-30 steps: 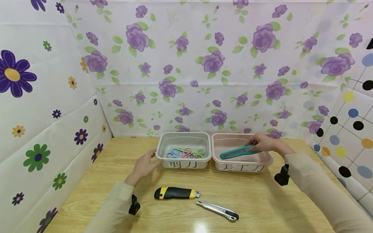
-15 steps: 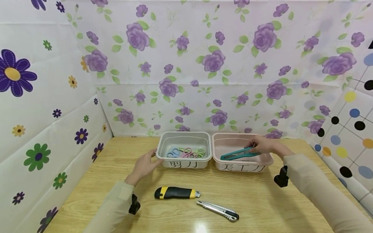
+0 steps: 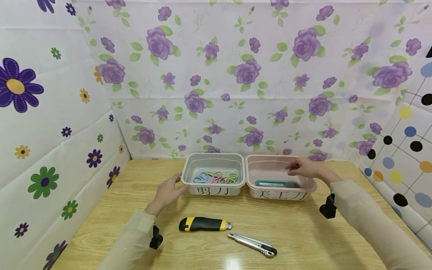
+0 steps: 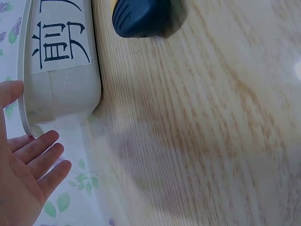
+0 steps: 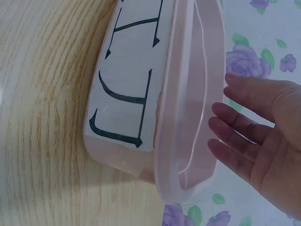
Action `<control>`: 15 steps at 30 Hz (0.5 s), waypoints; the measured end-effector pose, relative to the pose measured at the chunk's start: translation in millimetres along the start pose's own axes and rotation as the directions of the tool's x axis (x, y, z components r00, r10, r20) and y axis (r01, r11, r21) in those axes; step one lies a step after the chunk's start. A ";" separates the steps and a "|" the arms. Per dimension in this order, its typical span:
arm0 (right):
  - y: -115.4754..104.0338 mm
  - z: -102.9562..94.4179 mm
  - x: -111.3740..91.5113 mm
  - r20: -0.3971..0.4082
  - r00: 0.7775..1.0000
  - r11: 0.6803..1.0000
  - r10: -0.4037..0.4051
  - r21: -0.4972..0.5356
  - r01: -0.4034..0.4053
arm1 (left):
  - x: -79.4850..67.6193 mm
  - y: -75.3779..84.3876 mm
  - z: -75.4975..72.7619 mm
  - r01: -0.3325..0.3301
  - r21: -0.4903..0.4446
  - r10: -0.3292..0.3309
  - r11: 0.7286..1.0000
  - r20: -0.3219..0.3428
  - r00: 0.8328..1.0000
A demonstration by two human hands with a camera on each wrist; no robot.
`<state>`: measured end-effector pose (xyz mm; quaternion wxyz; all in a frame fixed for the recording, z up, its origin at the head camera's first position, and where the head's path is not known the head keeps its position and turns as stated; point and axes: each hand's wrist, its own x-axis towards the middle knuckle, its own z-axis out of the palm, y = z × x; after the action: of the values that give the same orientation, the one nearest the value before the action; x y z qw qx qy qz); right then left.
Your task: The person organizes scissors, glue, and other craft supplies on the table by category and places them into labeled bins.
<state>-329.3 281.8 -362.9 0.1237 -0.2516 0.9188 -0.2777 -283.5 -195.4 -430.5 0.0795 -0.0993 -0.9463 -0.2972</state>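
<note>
My left hand touches the left front corner of the light grey bin, its thumb at the rim and its fingers extended in the left wrist view. Several scissors with blue, pink and green handles lie in that bin. My right hand hovers with loosely spread fingers over the right part of the pink bin, holding nothing. A teal utility knife lies inside the pink bin, its right end blurred and dark. In the right wrist view, the pink bin's wall hides the knife.
On the wooden table, in front of the bins, lie a black and yellow utility knife and a silver utility knife. A flowered cloth rises behind the bins. Both bins carry printed labels and stand side by side.
The right hand has let go of the teal utility knife, which has dropped from a tilted hold to lying in the pink bin. The left hand has stayed at the grey bin.
</note>
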 end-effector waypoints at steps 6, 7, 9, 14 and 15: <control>0.2 -1.9 -4.0 -0.035 0.999 1.000 -0.009 0.025 0.010 | -0.5 1.8 -0.7 -0.007 -0.009 0.007 1.000 -0.005 1.000; -0.4 -1.7 -4.7 -0.034 0.999 0.999 -0.007 0.037 0.008 | -0.4 1.7 -0.7 -0.010 -0.011 0.010 1.000 -0.006 1.000; -2.2 -0.1 -6.4 -0.031 0.999 0.999 -0.008 0.047 0.009 | -0.3 1.4 -0.5 -0.015 -0.012 0.015 1.000 -0.011 1.000; -13.9 6.8 -11.9 -0.046 0.998 0.998 -0.054 0.025 0.055 | -0.3 0.0 0.8 -0.017 -0.006 0.017 1.000 -0.017 1.000; -16.9 8.2 -12.9 -0.050 0.996 0.997 -0.074 0.022 0.075 | -0.4 0.0 0.9 -0.018 -0.002 0.018 1.000 -0.017 1.000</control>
<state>-308.7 272.8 -358.8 0.0937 -0.2773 0.9081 -0.2994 -283.2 -194.9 -431.3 0.0901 -0.1054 -0.9443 -0.2985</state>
